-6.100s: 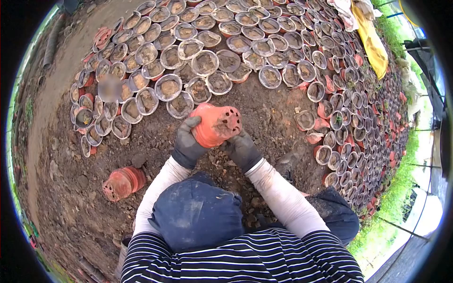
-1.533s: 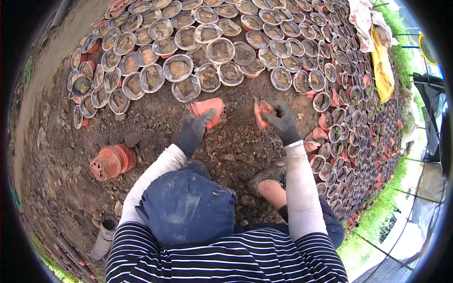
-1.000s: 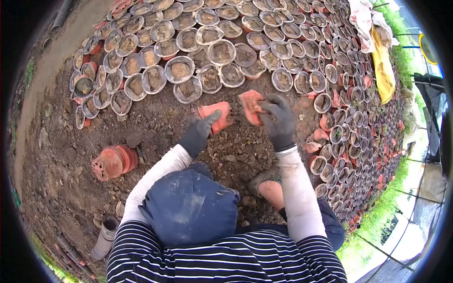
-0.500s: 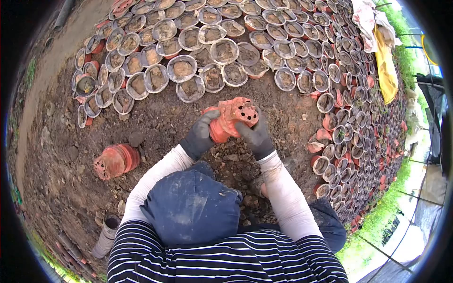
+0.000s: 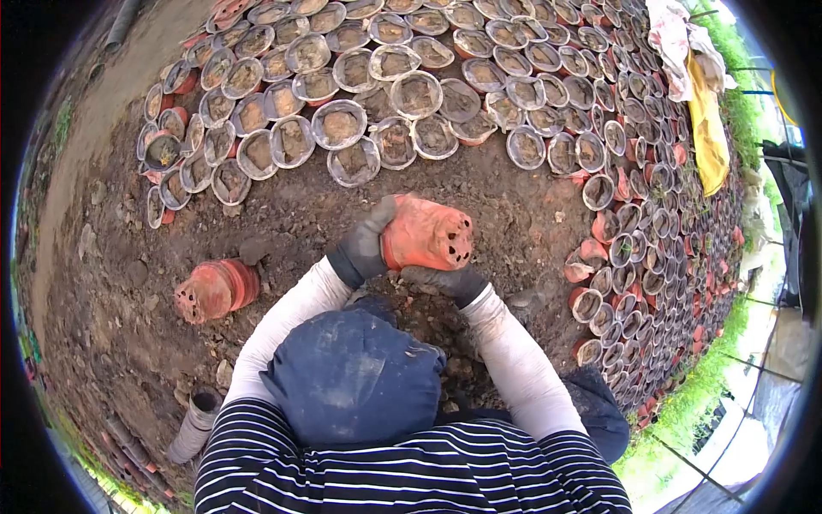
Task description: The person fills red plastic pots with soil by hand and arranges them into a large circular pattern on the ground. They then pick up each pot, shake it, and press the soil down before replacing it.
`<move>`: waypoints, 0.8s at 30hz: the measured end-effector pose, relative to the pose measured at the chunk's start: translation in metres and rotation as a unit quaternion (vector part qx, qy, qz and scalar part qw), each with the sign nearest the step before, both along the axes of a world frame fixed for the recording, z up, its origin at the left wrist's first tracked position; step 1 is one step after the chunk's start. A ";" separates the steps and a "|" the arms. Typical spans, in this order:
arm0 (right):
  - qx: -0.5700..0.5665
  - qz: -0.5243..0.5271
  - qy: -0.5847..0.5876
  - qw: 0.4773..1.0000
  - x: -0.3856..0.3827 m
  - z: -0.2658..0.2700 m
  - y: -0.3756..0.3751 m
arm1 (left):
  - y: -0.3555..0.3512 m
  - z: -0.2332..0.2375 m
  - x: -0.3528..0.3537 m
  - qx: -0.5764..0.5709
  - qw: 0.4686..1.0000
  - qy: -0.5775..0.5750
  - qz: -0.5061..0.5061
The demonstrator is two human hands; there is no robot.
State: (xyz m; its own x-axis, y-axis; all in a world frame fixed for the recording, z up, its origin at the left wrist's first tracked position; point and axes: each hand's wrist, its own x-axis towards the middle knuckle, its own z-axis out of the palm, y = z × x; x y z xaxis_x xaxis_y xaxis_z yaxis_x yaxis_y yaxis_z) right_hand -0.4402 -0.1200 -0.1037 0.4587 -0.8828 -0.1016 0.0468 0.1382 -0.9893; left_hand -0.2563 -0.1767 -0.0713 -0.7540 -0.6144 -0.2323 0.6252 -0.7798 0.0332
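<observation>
Red pot (image 5: pixel 424 230) is held up over the soil (image 5: pixel 505 227) in front of the person, tipped on its side, holed base facing R; can't see inside, so contents or a nested 2nd pot can't tell. L hand (image 5: pixel 366 242), dark glove, is at the wide end, fingers curled onto the wall, gripping it. R hand (image 5: pixel 447 281), same glove type, is under the pot, touching its lower side; fingers partly hidden, can't tell if spread or pressed tog.

To the L on the ground, well apart from the hands: stack of red pots (image 5: pixel 224 289), nested, on its side, base holes facing L. Lower L, nr the striped sleeve (image 5: pixel 248 450): grey container (image 5: pixel 195 428), tilted, mouth up, dark inside, contents can't tell.

Ahead: rows of filled pots (image 5: pixel 340 125), upright, packed rim to rim, brown soil in most. R side: more small pots (image 5: pixel 586 304) w/ soil, a few w/ green bits, plus crumpled red pots (image 5: pixel 591 250) btwn. Yellow sack (image 5: pixel 707 128) lies at upper R edge.
</observation>
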 end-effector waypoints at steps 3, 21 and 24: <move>0.187 -0.099 -0.070 0.975 -0.006 0.014 -0.011 | -0.005 -0.012 0.006 -0.112 0.981 -0.159 0.011; -0.100 0.016 0.258 0.961 0.007 -0.033 0.015 | 0.040 -0.065 0.026 -0.160 0.834 -0.524 -0.058; -0.114 -0.013 0.181 0.977 0.023 -0.026 0.005 | 0.036 -0.061 0.044 -0.181 0.822 -0.539 -0.026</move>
State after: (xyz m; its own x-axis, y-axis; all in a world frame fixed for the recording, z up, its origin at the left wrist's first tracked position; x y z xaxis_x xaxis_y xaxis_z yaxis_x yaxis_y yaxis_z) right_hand -0.4171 -0.1151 -0.1294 0.4067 -0.9121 -0.0518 -0.3111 -0.0850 -0.9466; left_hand -0.2122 -0.1410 -0.1321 -0.2582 -0.7638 -0.5915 0.0464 -0.6214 0.7821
